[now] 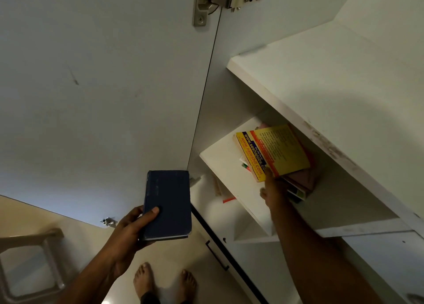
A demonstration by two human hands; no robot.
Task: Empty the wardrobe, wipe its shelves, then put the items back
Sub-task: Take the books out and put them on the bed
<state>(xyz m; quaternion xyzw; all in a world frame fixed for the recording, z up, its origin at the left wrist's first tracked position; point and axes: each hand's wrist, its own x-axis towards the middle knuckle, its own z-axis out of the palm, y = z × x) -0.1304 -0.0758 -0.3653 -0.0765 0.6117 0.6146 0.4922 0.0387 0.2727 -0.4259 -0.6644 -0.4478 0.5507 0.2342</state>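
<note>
The yellow book, lying on top of the stack near the front edge of the lower shelf, is showing two web addresses along its blue and orange strip: "www.seshajobs.co…", with the ending hidden by a thumb, and below it "www.nareshit.com". The finer print on its yellow cover is too small to read. The dark blue book is showing no legible lettering.

A pale tiled floor is showing at the near bottom, dimly lit. At the near left, what may be a beige plastic stool is standing. Soft shadow is falling across the surfaces on the right.
</note>
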